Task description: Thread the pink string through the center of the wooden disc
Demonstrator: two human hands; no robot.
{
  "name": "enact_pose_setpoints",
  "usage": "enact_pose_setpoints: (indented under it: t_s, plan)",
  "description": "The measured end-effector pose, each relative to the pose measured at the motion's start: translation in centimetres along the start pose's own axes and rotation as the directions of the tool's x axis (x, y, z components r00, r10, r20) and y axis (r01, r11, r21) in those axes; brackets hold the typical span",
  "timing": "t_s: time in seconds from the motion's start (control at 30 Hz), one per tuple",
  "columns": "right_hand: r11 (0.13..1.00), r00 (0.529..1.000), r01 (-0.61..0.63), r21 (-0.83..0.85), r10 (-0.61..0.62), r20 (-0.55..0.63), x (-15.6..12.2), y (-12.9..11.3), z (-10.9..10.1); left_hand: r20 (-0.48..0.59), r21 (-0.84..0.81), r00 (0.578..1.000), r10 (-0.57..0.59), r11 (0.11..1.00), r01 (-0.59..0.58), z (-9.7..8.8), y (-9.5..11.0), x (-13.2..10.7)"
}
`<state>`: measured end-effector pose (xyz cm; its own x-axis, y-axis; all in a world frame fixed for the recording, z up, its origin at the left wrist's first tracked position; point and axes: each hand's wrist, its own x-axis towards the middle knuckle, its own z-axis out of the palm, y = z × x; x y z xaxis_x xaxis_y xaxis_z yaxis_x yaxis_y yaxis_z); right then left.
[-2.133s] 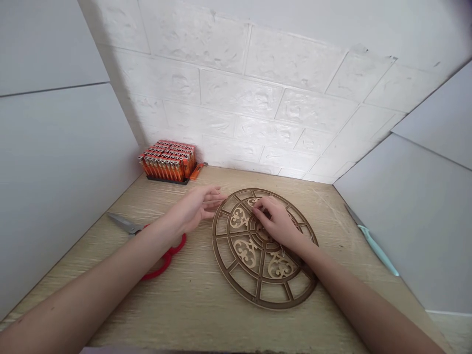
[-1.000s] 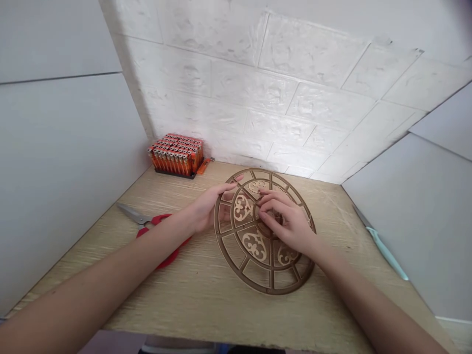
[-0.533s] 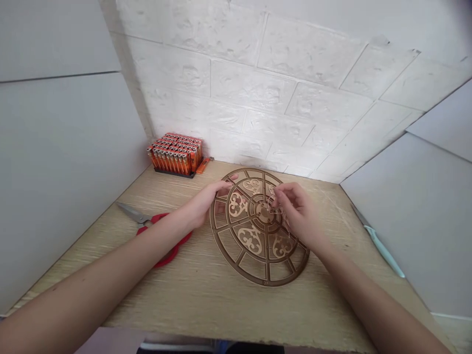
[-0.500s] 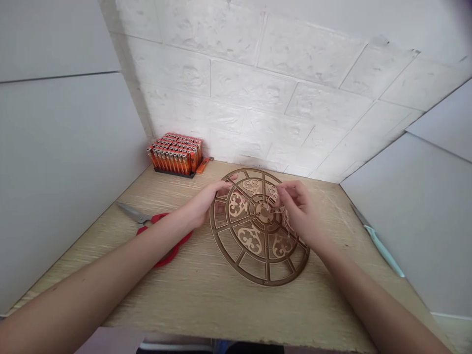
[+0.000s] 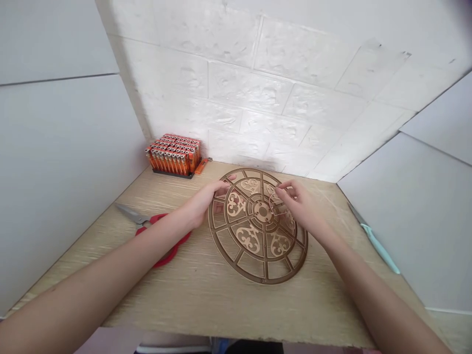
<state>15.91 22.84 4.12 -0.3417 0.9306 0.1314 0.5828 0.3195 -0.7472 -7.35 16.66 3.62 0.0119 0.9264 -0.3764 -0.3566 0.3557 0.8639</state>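
Note:
A round laser-cut wooden fretwork panel (image 5: 248,237) lies on the tabletop, with spokes, scroll cut-outs and a ringed central hub (image 5: 262,211). My left hand (image 5: 202,202) grips its upper-left rim, with the fingers over the wood. Above the panel's upper right, my right hand (image 5: 300,209) pinches a thin, nearly transparent loop of wire or cord (image 5: 277,206). The loop hangs just right of the hub. My right hand hides part of the panel's right side.
Left of the panel lie scissors with red handles (image 5: 147,228). Orange lighters stand packed in a black tray (image 5: 175,155) against the white brick wall, with a loose lighter (image 5: 201,167) beside it. A teal-handled tool (image 5: 376,250) lies along the right panel.
My right hand has risen off the hub and moved to the right, drawing the thin loop with it. The hub now shows. My left hand has moved onto the panel's left rim.

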Motion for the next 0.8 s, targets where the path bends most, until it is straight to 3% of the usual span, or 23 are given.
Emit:
enact_pose_setpoints:
  t_s: [0.13,0.43,0.6,0.8]
  plan:
    - [0.989,0.999,0.049,-0.142,-0.046,0.025,0.18,0.67,0.09,-0.018,0.015,1.000,-0.005,1.000,0.005,0.01,0.09,-0.11]
    - [0.969,0.995,0.079,-0.232,-0.063,0.075,0.31,0.92,0.41,-0.018,-0.005,1.000,-0.006,1.000,0.006,0.44,0.31,-0.46]
    - [0.964,0.991,0.133,-0.232,-0.121,0.064,0.17,0.78,0.58,-0.040,-0.026,0.999,-0.013,1.000,0.012,0.39,0.01,-0.29]
    - [0.974,0.980,0.194,-0.115,-0.186,0.076,0.09,0.48,0.51,-0.033,-0.013,0.999,0.012,1.000,-0.012,0.35,-0.27,-0.17]
